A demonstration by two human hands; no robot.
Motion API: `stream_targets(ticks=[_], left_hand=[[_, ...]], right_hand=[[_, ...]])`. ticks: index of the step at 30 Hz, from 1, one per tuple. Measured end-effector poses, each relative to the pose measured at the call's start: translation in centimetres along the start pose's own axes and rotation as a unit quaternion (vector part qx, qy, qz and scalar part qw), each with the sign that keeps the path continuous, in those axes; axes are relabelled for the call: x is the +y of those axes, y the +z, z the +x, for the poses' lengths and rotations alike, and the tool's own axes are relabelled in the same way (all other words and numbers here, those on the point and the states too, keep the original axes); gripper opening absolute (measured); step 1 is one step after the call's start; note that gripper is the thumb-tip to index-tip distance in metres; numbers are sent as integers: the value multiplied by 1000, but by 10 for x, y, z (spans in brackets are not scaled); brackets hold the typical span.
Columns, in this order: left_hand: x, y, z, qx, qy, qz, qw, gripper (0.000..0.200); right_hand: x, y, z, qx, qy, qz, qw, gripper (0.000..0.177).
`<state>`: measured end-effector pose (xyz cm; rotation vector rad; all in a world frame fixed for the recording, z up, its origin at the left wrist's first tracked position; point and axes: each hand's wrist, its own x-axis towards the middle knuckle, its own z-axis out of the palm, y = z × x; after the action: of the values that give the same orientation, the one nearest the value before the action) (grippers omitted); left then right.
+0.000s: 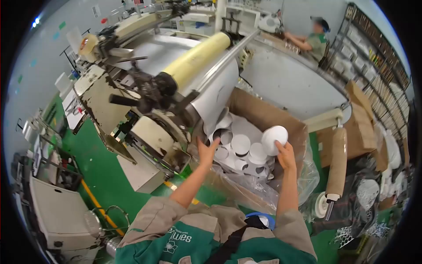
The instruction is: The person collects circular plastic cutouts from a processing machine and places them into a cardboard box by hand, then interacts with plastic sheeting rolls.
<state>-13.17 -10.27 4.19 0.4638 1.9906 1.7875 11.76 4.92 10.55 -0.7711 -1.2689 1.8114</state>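
Note:
Over the right part of a large cardboard box (263, 103), my right hand (285, 154) grips a white round piece (274, 135) by its lower edge. My left hand (207, 148) is at the box's left side with its fingers apart, beside the hanging white sheet (215, 99); nothing shows in it. Several white discs and rings (241, 144) lie loosely inside the box between my hands. Clear plastic lining (246, 191) hangs over the box's near edge.
A machine with a yellow roller (198, 59) stands behind and left of the box. At the right are a brown-wrapped roll (338, 154) and cardboard (347, 132). A person (314, 42) works at the back right. Shelves (373, 57) line the right wall.

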Motion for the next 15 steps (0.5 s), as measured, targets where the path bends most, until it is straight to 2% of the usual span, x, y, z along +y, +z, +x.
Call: stream_targets(ticks=[1, 2, 3, 4, 5, 6, 7, 8, 9, 10, 11, 13, 15], left_hand=[[17, 6, 7, 35, 33, 73, 996, 93], [13, 11, 25, -37, 25, 10, 999, 85], [4, 16, 45, -106, 16, -57, 993, 77], [-8, 23, 58, -116, -35, -72, 990, 60], [-12, 25, 65, -112, -105, 15, 988, 50], [-21, 32, 62, -119, -142, -3, 983, 47], [-31, 41, 55, -127, -178, -23, 976, 45], [-19, 51, 38, -174, -209, -68, 960, 45], [-18, 61, 21, -193, -208, -125, 951, 46], [-15, 73, 6, -215, -225, -183, 933, 45], [-12, 79, -6, -235, -243, -240, 910, 44], [-6, 77, -14, -276, -267, -243, 891, 40], [8, 84, -16, -291, -267, -256, 882, 37]], right_hand=[[14, -4, 8, -32, 12, -36, 999, 27], [25, -10, 20, -71, 44, -126, 988, 27], [63, -26, 42, -77, 30, -173, 981, 29], [74, -24, 53, -117, 35, -154, 981, 31], [54, 0, 53, -162, 51, -81, 982, 29], [47, -1, 63, -199, 119, -183, 955, 31], [54, 0, 69, -238, 54, -206, 947, 32], [63, 2, 75, -274, -13, -229, 934, 34], [72, 4, 80, -307, -83, -250, 915, 35], [81, 4, 84, -345, -31, -223, 911, 38], [82, 5, 80, -322, -49, -220, 920, 35], [76, -9, 75, -255, 94, -182, 945, 32], [82, -35, 72, -186, 140, -160, 959, 32]])
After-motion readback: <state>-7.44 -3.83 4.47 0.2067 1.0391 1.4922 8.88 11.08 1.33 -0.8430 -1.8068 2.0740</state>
